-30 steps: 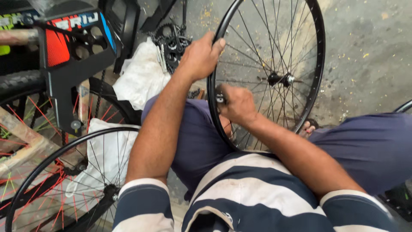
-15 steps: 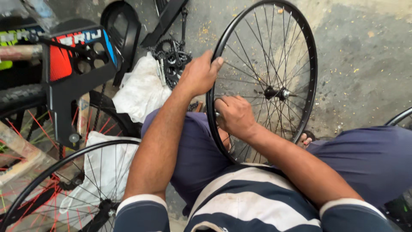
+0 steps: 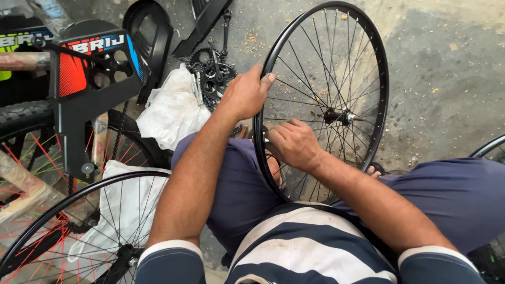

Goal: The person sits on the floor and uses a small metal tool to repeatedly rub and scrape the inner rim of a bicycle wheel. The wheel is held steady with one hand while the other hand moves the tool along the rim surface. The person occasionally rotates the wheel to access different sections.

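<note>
A black bicycle wheel rim (image 3: 380, 79) with thin metal spokes and a silver hub (image 3: 336, 116) stands upright between my knees on the concrete floor. My left hand (image 3: 243, 94) grips the rim's upper left edge. Lower on the same side, my right hand (image 3: 293, 143) is closed around a small tool at a spoke by the rim; the tool is mostly hidden by my fingers.
A second black wheel (image 3: 68, 226) with red spokes lies at lower left over white plastic wrapping (image 3: 171, 110). A black chain guard (image 3: 89, 89) on a bike frame stands at left. A crankset with sprockets (image 3: 213, 76) lies behind the wrapping. Another rim's edge (image 3: 486, 147) shows at right.
The view has shifted slightly; the wheel sits a little lower and more to the left. My right hand has moved slightly along the rim. My left hand keeps its grip.
</note>
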